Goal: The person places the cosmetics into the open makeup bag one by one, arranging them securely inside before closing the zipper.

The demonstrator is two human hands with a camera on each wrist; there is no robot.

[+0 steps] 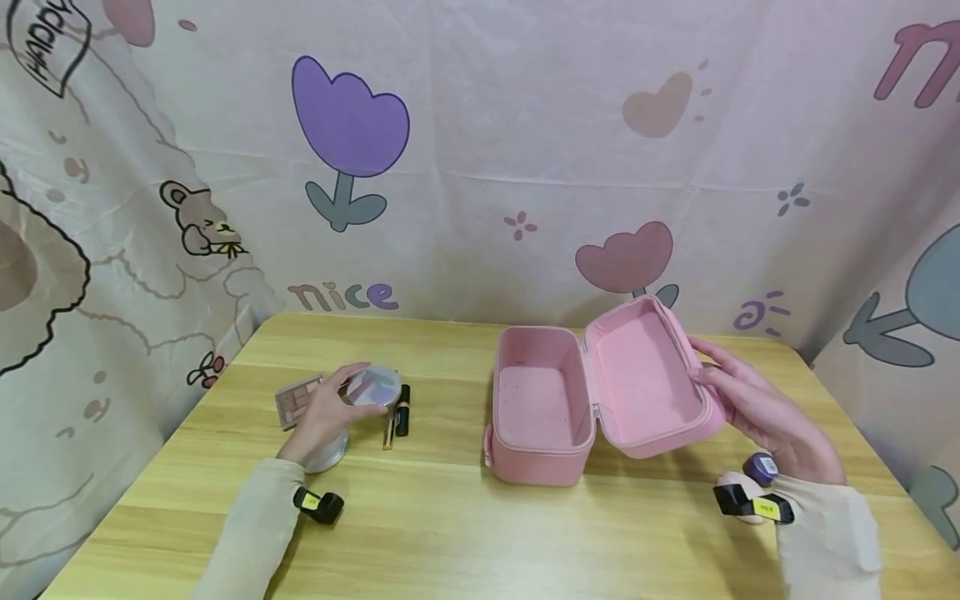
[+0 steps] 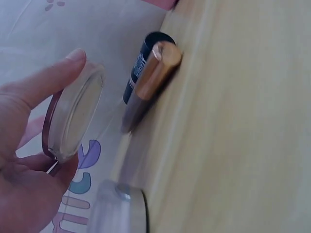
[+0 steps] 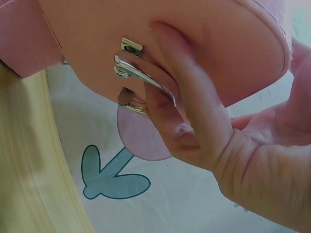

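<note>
At the left of the table, my left hand [image 1: 327, 414] pinches a round compact [image 1: 373, 387] by its edge. Its shiny face is up in the head view, and a clear rim with a pale face [image 2: 80, 109] shows in the left wrist view. A pink cosmetic case [image 1: 542, 462] stands unzipped at the middle right, its inside bare. My right hand [image 1: 757, 408] holds the far side of its swung-back lid [image 1: 648, 375], the thumb at the rim. In the right wrist view, fingers curl by a metal zipper pull [image 3: 141, 75] on the lid.
Just right of the compact lie a black tube [image 1: 402, 412] and a gold-ended tube [image 1: 388, 429]. An eyeshadow palette [image 1: 292, 400] and another round clear container [image 1: 330, 452] lie by my left hand. Near my right wrist sit a purple-lidded jar [image 1: 761, 468] and a pale rounded item [image 1: 738, 482].
</note>
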